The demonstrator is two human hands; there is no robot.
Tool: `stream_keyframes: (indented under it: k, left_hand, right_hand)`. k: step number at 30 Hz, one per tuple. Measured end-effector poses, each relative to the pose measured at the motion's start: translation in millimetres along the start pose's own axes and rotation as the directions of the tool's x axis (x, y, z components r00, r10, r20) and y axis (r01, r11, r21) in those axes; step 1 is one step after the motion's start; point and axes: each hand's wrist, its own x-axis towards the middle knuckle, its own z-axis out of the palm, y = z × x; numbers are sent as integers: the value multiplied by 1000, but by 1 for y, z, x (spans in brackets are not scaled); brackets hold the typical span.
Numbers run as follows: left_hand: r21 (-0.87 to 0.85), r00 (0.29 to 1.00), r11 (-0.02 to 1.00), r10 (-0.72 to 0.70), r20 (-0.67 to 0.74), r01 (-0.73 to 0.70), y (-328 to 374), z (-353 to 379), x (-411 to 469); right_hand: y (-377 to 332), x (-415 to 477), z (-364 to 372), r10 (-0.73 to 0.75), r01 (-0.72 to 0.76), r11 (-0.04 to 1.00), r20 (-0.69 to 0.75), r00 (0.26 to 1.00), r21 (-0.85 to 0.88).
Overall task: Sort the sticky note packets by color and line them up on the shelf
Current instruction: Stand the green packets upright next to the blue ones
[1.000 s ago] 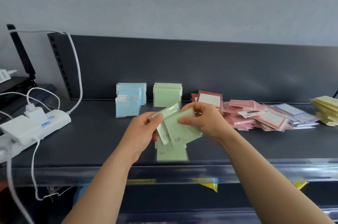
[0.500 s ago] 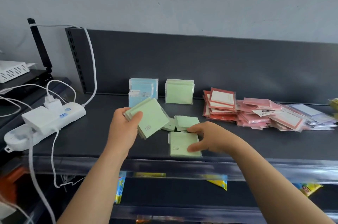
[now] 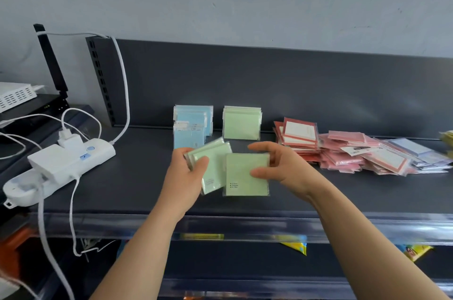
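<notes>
Two hands over shelf (image 3: 137,177), thumbs toward camera. Left hand (image 3: 183,177) grips green stack (image 3: 217,164), count unclear; right hand (image 3: 282,167) pinches one green packet (image 3: 242,177) alongside. Behind, upright: one blue row (image 3: 190,128), one green row (image 3: 241,124). Pink-red heap (image 3: 343,155) at right.

Soft even light (edges warped, blurred)
</notes>
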Motion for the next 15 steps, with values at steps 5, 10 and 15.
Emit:
stream_keyframes:
  k: [5,10,15]
  left_hand:
    - [-69,990,998,25,135,-16,1,11,-7]
    - [1,999,999,44,-15,-44,0,2,1]
    - [-80,971,996,12,-240,-32,-7,-21,22]
  right_hand:
    - [-2,12,20,-16,20,999,-105,994,33]
    - [11,29,16,-109,38,975,-316,942,-220]
    - [32,43,-1,-14,-75,764,-132,991,-641]
